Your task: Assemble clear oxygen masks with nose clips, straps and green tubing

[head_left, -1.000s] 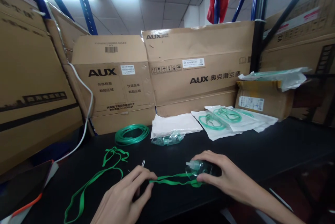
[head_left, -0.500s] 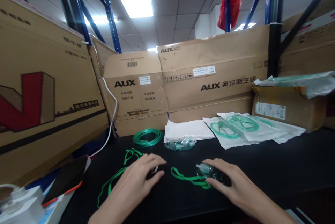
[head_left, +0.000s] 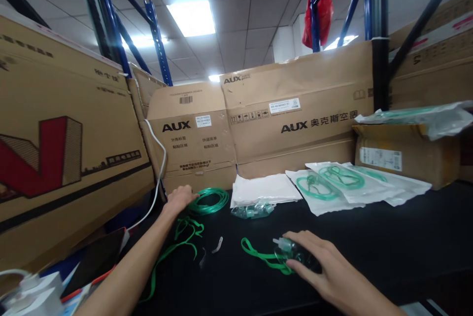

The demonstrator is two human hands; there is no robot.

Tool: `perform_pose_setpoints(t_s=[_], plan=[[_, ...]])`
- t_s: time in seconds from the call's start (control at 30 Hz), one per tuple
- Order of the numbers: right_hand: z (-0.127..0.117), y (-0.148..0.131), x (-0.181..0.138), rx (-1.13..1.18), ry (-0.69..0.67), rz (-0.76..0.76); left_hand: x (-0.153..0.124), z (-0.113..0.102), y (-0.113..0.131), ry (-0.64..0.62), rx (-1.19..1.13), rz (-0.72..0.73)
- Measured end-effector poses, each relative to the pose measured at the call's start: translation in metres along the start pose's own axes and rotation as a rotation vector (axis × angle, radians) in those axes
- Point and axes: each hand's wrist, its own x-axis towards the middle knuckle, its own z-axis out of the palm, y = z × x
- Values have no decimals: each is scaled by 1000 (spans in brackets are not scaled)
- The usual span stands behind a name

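Observation:
My left hand [head_left: 181,198] reaches to the left edge of a coil of clear green tubing [head_left: 211,210] near the back of the black table. Its fingers curl down onto the coil, the thumb mostly hidden. On the right, my right hand [head_left: 314,257] is wrapped round a clear oxygen mask [head_left: 293,252] lying on the table. A green elastic strap [head_left: 260,256] trails leftward from the mask. Below my left hand lie more green straps [head_left: 186,231]. A small metal strip [head_left: 218,245] lies between my hands.
Behind the coil and to its right are another clear mask [head_left: 253,210] and white bags [head_left: 264,190]. Bagged green tubing sets [head_left: 320,190] lie at the back right, before a carton [head_left: 406,151]. Large cardboard panels [head_left: 295,128] wall the back; a power strip [head_left: 37,296] sits front left.
My left hand has moved away and to the left, from the middle of the table to the tubing coil, uncovering the small metal strip. My right hand stays on the mask.

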Motion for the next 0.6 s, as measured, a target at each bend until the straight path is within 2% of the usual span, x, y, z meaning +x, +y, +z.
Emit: perform_pose_setpoints(t_s=[0.13,0.23,0.47,0.6], plan=[[1,4,-2,8,33,-17,11,18,-4,4,2,-35],[-2,0,-2,2,7,-6,19,24,-7,2,5,-54],[-13,-14,0,-42,-118,65,32,17,-12,12,-19,-75],[-13,-15,0,-24,-119,48,30,8,-6,39,-62,-41]])
